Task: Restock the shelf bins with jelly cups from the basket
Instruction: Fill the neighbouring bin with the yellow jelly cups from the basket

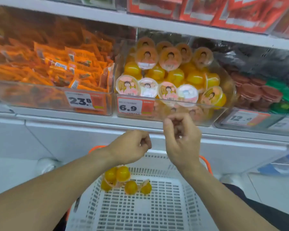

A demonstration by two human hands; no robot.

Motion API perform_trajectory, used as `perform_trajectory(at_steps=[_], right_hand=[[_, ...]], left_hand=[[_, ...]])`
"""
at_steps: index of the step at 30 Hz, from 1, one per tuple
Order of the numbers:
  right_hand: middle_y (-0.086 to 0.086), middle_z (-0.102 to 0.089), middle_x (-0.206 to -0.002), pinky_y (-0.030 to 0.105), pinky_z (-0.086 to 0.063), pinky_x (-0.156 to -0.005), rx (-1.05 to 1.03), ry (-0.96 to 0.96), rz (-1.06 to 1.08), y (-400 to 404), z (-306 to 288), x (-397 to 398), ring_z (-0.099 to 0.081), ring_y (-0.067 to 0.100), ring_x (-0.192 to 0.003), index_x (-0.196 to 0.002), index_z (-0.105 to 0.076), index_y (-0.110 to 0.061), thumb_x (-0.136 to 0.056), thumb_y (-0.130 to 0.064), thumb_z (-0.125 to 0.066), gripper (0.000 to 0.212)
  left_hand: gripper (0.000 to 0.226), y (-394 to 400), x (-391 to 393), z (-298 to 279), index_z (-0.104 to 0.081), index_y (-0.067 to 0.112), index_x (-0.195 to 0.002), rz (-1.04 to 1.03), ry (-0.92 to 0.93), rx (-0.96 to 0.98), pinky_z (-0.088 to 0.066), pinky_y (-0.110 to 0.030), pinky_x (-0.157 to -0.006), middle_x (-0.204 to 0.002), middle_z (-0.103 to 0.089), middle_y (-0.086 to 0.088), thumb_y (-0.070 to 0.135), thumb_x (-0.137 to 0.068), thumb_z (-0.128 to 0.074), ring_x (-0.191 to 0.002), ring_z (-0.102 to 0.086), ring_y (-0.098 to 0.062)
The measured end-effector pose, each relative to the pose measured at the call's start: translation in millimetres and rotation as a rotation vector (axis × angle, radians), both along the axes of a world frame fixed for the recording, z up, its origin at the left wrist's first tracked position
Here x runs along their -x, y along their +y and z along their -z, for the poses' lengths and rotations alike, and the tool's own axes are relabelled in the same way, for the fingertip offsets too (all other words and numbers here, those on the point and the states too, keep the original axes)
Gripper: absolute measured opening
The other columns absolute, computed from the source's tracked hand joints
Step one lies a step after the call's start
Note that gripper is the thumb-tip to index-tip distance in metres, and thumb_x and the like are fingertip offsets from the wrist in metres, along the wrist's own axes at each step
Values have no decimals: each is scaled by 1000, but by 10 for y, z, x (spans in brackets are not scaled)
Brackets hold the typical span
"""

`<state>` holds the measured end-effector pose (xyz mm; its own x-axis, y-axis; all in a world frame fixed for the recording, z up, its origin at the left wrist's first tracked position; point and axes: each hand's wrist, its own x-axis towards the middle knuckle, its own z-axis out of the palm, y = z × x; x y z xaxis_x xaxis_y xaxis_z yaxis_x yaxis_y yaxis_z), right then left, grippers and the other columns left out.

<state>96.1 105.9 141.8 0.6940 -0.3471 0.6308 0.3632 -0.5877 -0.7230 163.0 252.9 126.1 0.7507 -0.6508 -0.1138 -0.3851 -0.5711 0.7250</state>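
Observation:
A clear shelf bin point(227, 90) with a 6.9 price tag is piled with yellow jelly cups point(175, 77), many showing cartoon lids. Below it stands a white slotted basket point(157, 205) with orange handles. Several yellow jelly cups point(123, 173) lie at the basket's far left. My left hand point(132, 147) hovers above the basket's far rim, fingers curled, with nothing visible in it. My right hand point(182, 134) is raised just below the bin's front wall, fingers curled inward, with nothing visible in it.
Left of the jelly bin is a clear bin of orange snack packets point(57, 72) tagged 23.8. To the right a bin holds dark red and green cups point(265, 95) tagged 12. Red boxes point(232, 9) fill the shelf above. A white shelf ledge point(73, 120) runs below the bins.

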Motion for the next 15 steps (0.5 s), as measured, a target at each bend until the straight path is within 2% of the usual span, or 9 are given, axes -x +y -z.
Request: perform_trajectory(at_steps=[1, 3, 5, 6, 9, 11, 13, 15], right_hand=[[-5, -52, -62, 27, -35, -50, -35, 91, -8, 42, 308, 100, -46, 16, -51, -87, -58, -19, -96, -19, -58, 9], [-10, -54, -64, 24, -40, -54, -97, 324, -28, 69, 934, 273, -50, 12, -55, -87, -58, -23, -96, -17, -60, 11], [-9, -59, -71, 29, -46, -58, -71, 570, -57, 45, 1504, 434, -55, 10, -61, -90, -59, -25, -96, -20, -58, 9], [-9, -60, -74, 33, -47, -59, -44, 682, -65, 25, 1735, 506, -55, 10, -61, -92, -58, -26, -97, -22, -57, 6], [-5, -61, -81, 38, -51, -63, 37, 1005, -71, -66, 2204, 672, -58, 12, -66, -105, -57, -25, -97, -24, -55, 9], [-2, -60, -100, 35, -55, -71, 114, 1221, -92, -133, 2387, 710, -62, 15, -78, -118, -57, -21, -96, -25, -56, 23], [2, -55, -117, 36, -58, -72, 112, 1367, -117, -189, 2512, 666, -66, 18, -79, -127, -53, -21, -94, -24, -59, 34], [4, -52, -125, 38, -59, -74, 86, 1422, -106, -218, 2613, 562, -66, 19, -79, -131, -50, -23, -93, -22, -62, 40]], left_hand=[[15, 46, 7, 180, -68, 18, -93, 37, 26, -120, -49, -20, -64, -92, -69, 2, 13, -92, -53, -71, -61, -3], [19, 171, 0, 622, -68, 10, -103, 93, 93, -390, -52, -31, -80, -104, -69, -6, 18, -93, -53, -93, -64, -19], [25, 307, -6, 1059, -67, 3, -107, 116, 161, -622, -52, -38, -88, -112, -68, -15, 19, -92, -54, -103, -63, -29], [26, 356, -12, 1245, -65, 4, -109, 106, 176, -674, -51, -40, -90, -115, -67, -15, 20, -91, -55, -105, -62, -30], [48, 412, -19, 1787, -53, 15, -132, -34, 151, -648, -44, -43, -106, -139, -53, -9, 35, -89, -61, -123, -52, -30], [66, 391, 40, 2093, -36, 16, -146, -128, 23, -712, -36, -47, -112, -151, -36, -12, 41, -90, -61, -135, -40, -34], [77, 328, 100, 2358, -25, 18, -151, -135, -91, -763, -28, -47, -116, -155, -27, -13, 45, -89, -61, -140, -30, -35], [81, 253, 126, 2536, -22, 21, -151, -145, -92, -737, -28, -47, -115, -152, -28, -13, 50, -87, -62, -141, -28, -34]])
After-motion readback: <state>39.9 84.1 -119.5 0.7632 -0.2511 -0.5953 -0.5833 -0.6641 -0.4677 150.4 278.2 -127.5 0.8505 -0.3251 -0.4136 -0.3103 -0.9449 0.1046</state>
